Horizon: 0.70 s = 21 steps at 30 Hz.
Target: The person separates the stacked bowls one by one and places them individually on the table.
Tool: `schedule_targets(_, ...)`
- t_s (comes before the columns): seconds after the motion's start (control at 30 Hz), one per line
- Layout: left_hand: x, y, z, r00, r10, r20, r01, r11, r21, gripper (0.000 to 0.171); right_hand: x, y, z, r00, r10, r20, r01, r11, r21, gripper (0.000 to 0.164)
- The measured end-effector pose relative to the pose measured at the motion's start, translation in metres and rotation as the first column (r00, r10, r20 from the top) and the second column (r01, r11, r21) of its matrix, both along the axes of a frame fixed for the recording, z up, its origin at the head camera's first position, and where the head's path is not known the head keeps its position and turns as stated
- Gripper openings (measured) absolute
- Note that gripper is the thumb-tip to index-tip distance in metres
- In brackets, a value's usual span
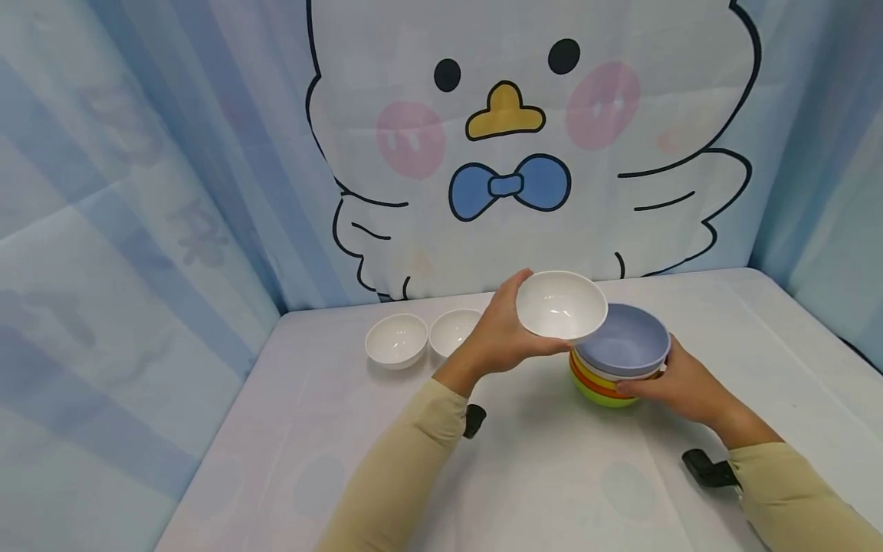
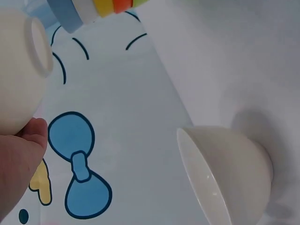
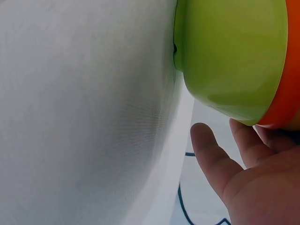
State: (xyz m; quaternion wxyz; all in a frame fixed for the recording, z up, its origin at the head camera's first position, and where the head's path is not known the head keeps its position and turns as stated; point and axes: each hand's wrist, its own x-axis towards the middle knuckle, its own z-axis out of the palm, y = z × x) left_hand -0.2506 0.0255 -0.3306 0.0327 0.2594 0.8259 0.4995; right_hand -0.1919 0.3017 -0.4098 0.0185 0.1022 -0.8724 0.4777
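Observation:
My left hand (image 1: 498, 333) grips a white bowl (image 1: 562, 307) by its side, thumb near the front and fingers at the back. The bowl is held in the air, its lower right edge overlapping a stack of nested bowls in the head view. On top of that stack is a blue bowl (image 1: 624, 341), with white, yellow and orange ones below and a green bowl (image 3: 229, 56) at the bottom. My right hand (image 1: 697, 387) holds the stack from its right side, thumb across the front. Whether the stack's base touches the table cannot be told.
Two more white bowls stand upright on the table to the left: one white bowl (image 1: 396, 342) and, beside it, a second bowl (image 1: 450, 331) partly hidden by my left hand. A white cloth covers the table (image 1: 552, 483). Behind hangs a printed curtain (image 1: 503, 245).

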Motion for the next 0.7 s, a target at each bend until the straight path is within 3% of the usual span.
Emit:
schedule_targets(0.27,0.003,-0.03,0.003,0.998,0.063,0.024,-0.062,0.998,-0.012,0.113,0.0,0.001,0.001,1.0,0.023,-0.006,-0.023,1.0,-0.013,0.101)
schedule_targets(0.7,0.006,-0.089,-0.006,0.991,0.129,-0.024,-0.13,0.991,-0.043,0.113,-0.001,0.001,0.002,1.0,0.031,0.006,-0.03,0.999,-0.019,0.101)
